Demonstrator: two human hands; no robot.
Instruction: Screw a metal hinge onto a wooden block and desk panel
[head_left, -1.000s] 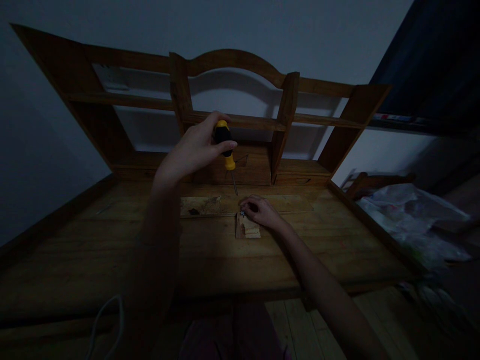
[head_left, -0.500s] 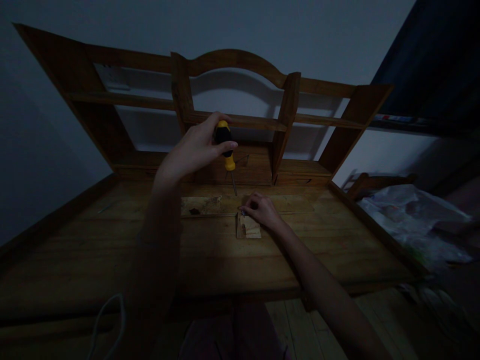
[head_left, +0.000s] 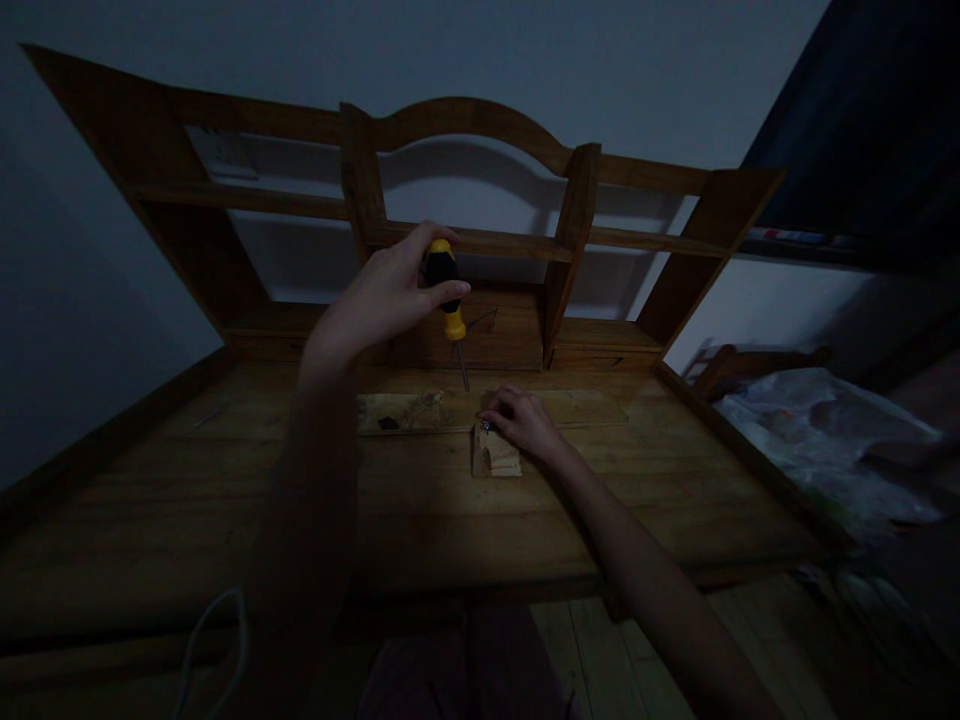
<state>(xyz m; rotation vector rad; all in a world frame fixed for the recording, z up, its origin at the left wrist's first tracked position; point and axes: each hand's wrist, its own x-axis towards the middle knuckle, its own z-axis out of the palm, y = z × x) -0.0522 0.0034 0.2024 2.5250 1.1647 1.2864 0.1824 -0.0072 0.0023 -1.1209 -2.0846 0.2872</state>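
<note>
My left hand (head_left: 386,295) grips a screwdriver (head_left: 445,280) by its yellow and black handle. The metal shaft points down, its tip in the air above the desk, apart from the wood. Lower down, my right hand (head_left: 523,420) has thumb and forefinger pinched at a small shiny metal piece (head_left: 486,426), too small to name. That piece is at the upper edge of a small wooden block (head_left: 501,460) with a rough, broken face. Behind the block lies a long, flat wooden strip (head_left: 465,412), stained dark near its left part.
The wooden desk (head_left: 420,520) carries a shelf unit (head_left: 585,230) with compartments and drawers along the wall. A plastic bag (head_left: 817,420) lies beyond the right edge, near a wooden chair (head_left: 724,370). A white cable (head_left: 241,625) loops at lower left. The room is dim.
My left hand and the screwdriver have shifted slightly left, the tip staying above the desk. My right hand keeps its place at the block.
</note>
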